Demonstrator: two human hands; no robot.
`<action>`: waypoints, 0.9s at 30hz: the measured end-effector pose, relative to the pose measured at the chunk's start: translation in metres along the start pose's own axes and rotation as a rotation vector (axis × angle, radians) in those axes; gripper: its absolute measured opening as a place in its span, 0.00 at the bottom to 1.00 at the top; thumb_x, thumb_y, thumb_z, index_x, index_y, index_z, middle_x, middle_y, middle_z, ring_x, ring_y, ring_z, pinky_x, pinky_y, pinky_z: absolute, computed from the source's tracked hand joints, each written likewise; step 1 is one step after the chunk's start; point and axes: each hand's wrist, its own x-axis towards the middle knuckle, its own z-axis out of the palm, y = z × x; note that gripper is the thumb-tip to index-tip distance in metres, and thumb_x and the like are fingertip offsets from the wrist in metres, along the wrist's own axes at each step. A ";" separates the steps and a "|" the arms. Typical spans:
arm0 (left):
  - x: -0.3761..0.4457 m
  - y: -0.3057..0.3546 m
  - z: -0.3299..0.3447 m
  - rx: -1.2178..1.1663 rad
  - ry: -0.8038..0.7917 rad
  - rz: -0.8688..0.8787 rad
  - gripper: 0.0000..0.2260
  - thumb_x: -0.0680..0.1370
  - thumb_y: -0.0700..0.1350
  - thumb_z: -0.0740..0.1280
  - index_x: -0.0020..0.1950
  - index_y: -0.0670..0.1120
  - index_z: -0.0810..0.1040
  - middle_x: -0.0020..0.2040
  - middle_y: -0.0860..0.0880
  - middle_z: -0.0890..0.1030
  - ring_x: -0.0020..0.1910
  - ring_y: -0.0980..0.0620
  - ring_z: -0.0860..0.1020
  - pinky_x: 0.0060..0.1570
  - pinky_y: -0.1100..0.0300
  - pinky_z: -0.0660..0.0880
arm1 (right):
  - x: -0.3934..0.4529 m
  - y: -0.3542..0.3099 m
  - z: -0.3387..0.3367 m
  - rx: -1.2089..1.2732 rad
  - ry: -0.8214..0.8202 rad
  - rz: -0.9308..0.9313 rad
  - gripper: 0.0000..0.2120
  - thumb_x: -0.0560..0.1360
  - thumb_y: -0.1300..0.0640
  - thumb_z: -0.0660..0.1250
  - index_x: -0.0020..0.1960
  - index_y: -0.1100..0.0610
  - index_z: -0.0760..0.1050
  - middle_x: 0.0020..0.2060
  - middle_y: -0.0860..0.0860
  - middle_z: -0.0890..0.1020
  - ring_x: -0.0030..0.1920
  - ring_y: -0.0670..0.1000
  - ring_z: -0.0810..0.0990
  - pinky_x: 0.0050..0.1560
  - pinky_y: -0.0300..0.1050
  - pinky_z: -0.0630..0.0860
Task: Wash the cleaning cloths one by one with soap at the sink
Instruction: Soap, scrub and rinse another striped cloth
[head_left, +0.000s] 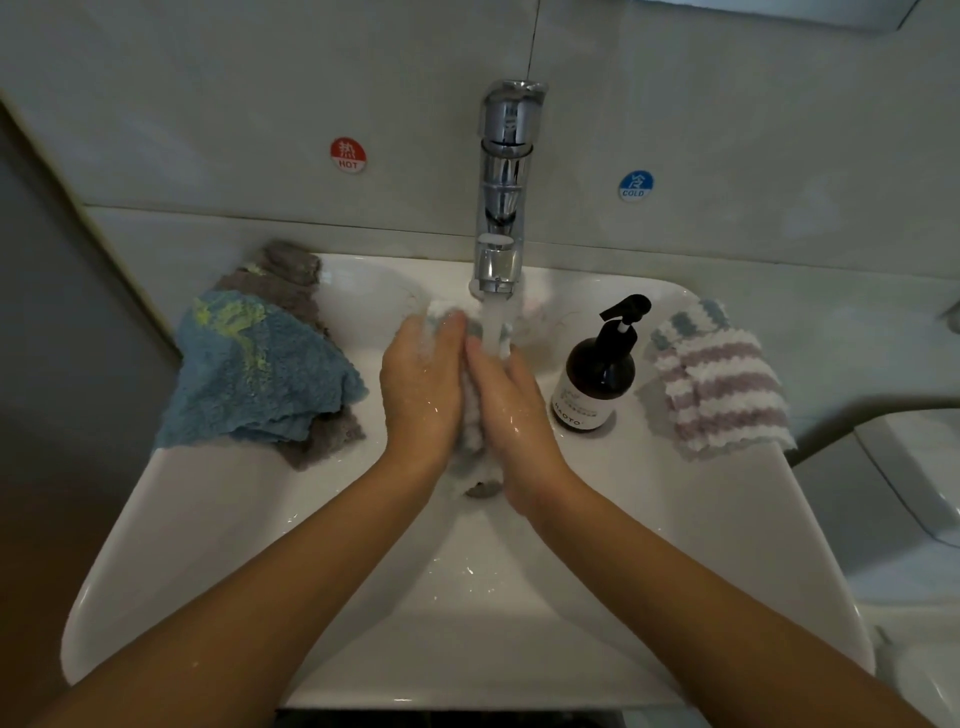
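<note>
Water runs from the chrome tap (503, 208) into the white sink (208, 519). Under the stream, my left hand (421, 384) and my right hand (511, 410) press a wet pale cloth (474, 421) between their palms, fingers fairly straight and pointing away from me. Most of that cloth is hidden between the hands. A blue cloth (260, 369) with yellow marks lies on a grey-brown cloth (291, 280) on the sink's left rim. A striped pink, white and blue cloth (717, 384) lies on the right rim beside a dark soap pump bottle (597, 374).
Red HOT (348, 155) and blue COLD (636, 185) stickers sit on the tiled wall behind the tap. The drain (483, 489) shows just below my hands. A white toilet (904, 478) stands to the right of the sink.
</note>
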 end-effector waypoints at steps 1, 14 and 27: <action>0.000 0.000 0.000 0.005 0.003 -0.003 0.12 0.81 0.53 0.61 0.45 0.47 0.77 0.38 0.53 0.79 0.37 0.59 0.78 0.36 0.68 0.72 | -0.001 0.000 -0.001 -0.010 0.005 -0.025 0.25 0.74 0.32 0.62 0.68 0.42 0.70 0.61 0.46 0.80 0.60 0.50 0.79 0.61 0.56 0.77; -0.015 0.003 0.003 0.111 -0.230 -0.065 0.06 0.81 0.53 0.60 0.54 0.53 0.71 0.44 0.53 0.80 0.43 0.54 0.80 0.43 0.56 0.78 | 0.007 -0.007 -0.014 0.057 0.166 -0.049 0.13 0.78 0.45 0.63 0.45 0.52 0.81 0.42 0.53 0.86 0.47 0.54 0.85 0.56 0.61 0.79; -0.005 0.011 0.002 0.049 -0.072 -0.025 0.18 0.82 0.50 0.61 0.36 0.42 0.77 0.33 0.44 0.79 0.34 0.46 0.77 0.39 0.52 0.75 | -0.007 -0.014 -0.007 -0.005 0.061 -0.075 0.09 0.83 0.47 0.55 0.48 0.43 0.72 0.49 0.46 0.77 0.48 0.43 0.77 0.51 0.46 0.79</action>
